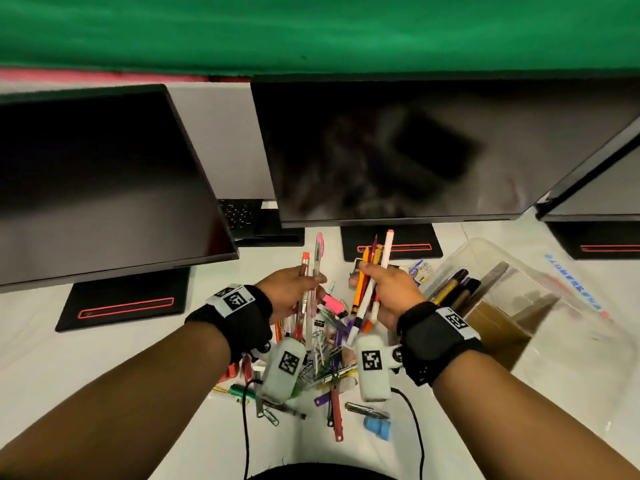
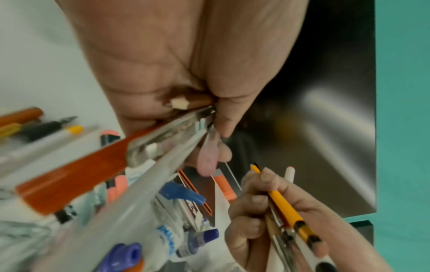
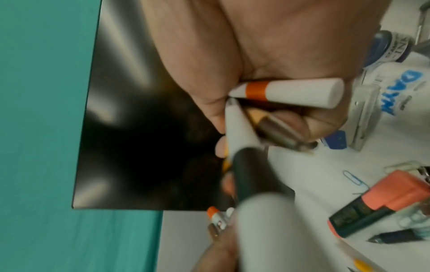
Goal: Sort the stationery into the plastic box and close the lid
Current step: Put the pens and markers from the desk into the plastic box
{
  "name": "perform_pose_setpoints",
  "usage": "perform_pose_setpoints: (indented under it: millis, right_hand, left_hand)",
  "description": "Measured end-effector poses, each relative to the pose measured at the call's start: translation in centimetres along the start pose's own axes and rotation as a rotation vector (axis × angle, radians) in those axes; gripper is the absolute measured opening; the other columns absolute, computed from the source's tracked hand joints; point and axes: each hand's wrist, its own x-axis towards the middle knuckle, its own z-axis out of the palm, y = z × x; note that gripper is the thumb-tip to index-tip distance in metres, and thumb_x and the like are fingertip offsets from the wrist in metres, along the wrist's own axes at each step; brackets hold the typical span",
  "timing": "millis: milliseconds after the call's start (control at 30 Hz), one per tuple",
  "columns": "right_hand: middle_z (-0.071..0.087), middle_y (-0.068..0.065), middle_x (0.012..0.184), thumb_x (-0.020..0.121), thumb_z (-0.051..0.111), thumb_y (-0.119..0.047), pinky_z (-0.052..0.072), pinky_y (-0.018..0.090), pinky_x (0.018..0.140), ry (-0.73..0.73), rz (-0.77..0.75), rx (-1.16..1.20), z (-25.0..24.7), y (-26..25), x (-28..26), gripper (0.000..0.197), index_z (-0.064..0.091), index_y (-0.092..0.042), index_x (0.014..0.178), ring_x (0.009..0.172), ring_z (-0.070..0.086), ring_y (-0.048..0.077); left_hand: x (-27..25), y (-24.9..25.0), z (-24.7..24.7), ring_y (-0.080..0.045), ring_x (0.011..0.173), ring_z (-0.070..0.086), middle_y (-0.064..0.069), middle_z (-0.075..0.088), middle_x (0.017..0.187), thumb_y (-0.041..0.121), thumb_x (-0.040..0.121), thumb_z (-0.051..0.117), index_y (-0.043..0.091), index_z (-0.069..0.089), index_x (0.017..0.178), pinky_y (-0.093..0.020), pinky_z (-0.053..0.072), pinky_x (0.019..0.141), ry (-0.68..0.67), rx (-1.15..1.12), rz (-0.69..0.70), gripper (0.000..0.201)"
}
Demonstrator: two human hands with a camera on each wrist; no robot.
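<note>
Both forearms enter from the bottom of the head view, each wearing a black wrist strap with a coded tag. Left hand (image 1: 291,289), at frame centre, has its fingers closed round a small bundle of pens (image 1: 308,289) held upright: one orange, one clear with a pink cap. Right hand (image 1: 388,289), just right of it, has its fingers closed round a larger bundle (image 1: 372,271) that includes a yellow pencil and a white marker. Below and between the hands, a pile of stationery (image 1: 329,355) lies on the white surface (image 1: 104,358): paper clips, pens, a pink highlighter. Box (image 1: 519,306), clear plastic, stands open at centre right, with several pens inside. Dark monitors (image 1: 398,150) fill the upper frame.
</note>
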Motion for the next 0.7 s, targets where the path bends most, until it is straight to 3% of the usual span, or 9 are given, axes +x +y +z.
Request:
perform_pose_setpoints:
  millis: [133, 300, 433, 500, 567, 633, 667, 700]
  right_hand:
    - [0.061, 0.003, 0.044, 0.096, 0.047, -0.013, 0.05, 0.029, 0.048, 0.032, 0.017, 0.089, -2.9, -1.9, -1.4, 0.018, 0.056, -0.003, 0.083, 0.035, 0.056, 0.012]
    - [0.053, 0.008, 0.049, 0.096, 0.044, -0.012, 0.049, 0.028, 0.042, 0.173, 0.051, 0.251, -8.2, -3.8, -1.3, 0.024, 0.052, -0.004, 0.074, 0.044, 0.053, 0.021]
    - [0.056, 0.009, 0.045, 0.095, 0.042, -0.01, 0.05, 0.024, 0.039, 0.353, 0.055, 0.147, -12.9, -4.8, -0.5, 0.029, 0.052, 0.0, 0.07, 0.038, 0.056, 0.021]
    - [0.061, 0.013, 0.062, 0.09, 0.049, -0.008, 0.057, 0.034, 0.055, 0.367, 0.048, -0.003, -14.5, -5.0, 0.1, 0.019, 0.057, 0.003, 0.077, 0.059, 0.062, 0.026]
    - [0.056, 0.005, 0.073, 0.085, 0.057, -0.006, 0.054, 0.035, 0.069, 0.358, 0.047, -0.212, -15.1, -5.2, 0.3, 0.01, 0.059, -0.008, 0.076, 0.085, 0.06, 0.027]
    - [0.057, 0.003, 0.078, 0.085, 0.059, -0.005, 0.05, 0.032, 0.072, 0.376, 0.028, -0.309, -15.1, -5.4, 0.1, 0.015, 0.057, -0.016, 0.074, 0.105, 0.06, 0.031]
    - [0.062, 0.008, 0.088, 0.085, 0.059, -0.005, 0.049, 0.03, 0.072, 0.362, 0.009, -0.33, -14.9, -5.4, 0.3, 0.008, 0.062, -0.013, 0.084, 0.11, 0.059, 0.033]
    - [0.065, 0.015, 0.103, 0.085, 0.059, -0.005, 0.049, 0.03, 0.072, 0.354, 0.002, -0.351, -14.7, -5.3, 0.3, 0.015, 0.065, -0.005, 0.099, 0.11, 0.06, 0.032]
  left_hand:
    - [0.2, 1.3, 3.1, -0.019, 0.062, 0.059, -0.006, 0.056, 0.069, 0.015, 0.096, 0.048, 0.01, 0.055, 0.093, -0.027, 0.05, 0.057, -0.041, -0.035, 0.018, 0.009]
    - [0.9, 2.4, 6.6, -0.015, 0.056, 0.055, -0.005, 0.057, 0.07, 0.018, 0.093, 0.055, 0.01, 0.057, 0.089, -0.027, 0.05, 0.056, -0.066, 0.048, 0.042, 0.01]
    - [1.5, 3.4, 9.8, -0.009, 0.043, 0.051, -0.006, 0.055, 0.068, 0.017, 0.092, 0.057, 0.009, 0.053, 0.086, -0.02, 0.044, 0.042, -0.131, 0.14, 0.099, 0.01]
    - [1.7, 3.9, 11.3, -0.008, 0.042, 0.051, -0.005, 0.054, 0.065, 0.015, 0.092, 0.057, 0.011, 0.053, 0.081, -0.018, 0.042, 0.039, -0.147, 0.168, 0.125, 0.013]
    - [1.9, 4.4, 12.8, -0.007, 0.042, 0.051, -0.005, 0.054, 0.064, 0.015, 0.092, 0.056, 0.011, 0.053, 0.08, -0.018, 0.041, 0.038, -0.173, 0.204, 0.152, 0.014]
    - [2.2, 4.6, 14.1, -0.007, 0.042, 0.05, -0.004, 0.054, 0.064, 0.014, 0.092, 0.056, 0.01, 0.054, 0.084, -0.018, 0.041, 0.039, -0.192, 0.233, 0.168, 0.01]
    - [2.3, 4.6, 14.6, -0.007, 0.042, 0.05, -0.005, 0.054, 0.064, 0.014, 0.092, 0.056, 0.009, 0.054, 0.086, -0.018, 0.042, 0.039, -0.191, 0.239, 0.166, 0.008]
    - [2.4, 4.7, 15.3, -0.008, 0.042, 0.05, -0.005, 0.055, 0.064, 0.014, 0.092, 0.056, 0.008, 0.054, 0.089, -0.017, 0.043, 0.039, -0.192, 0.242, 0.157, 0.007]
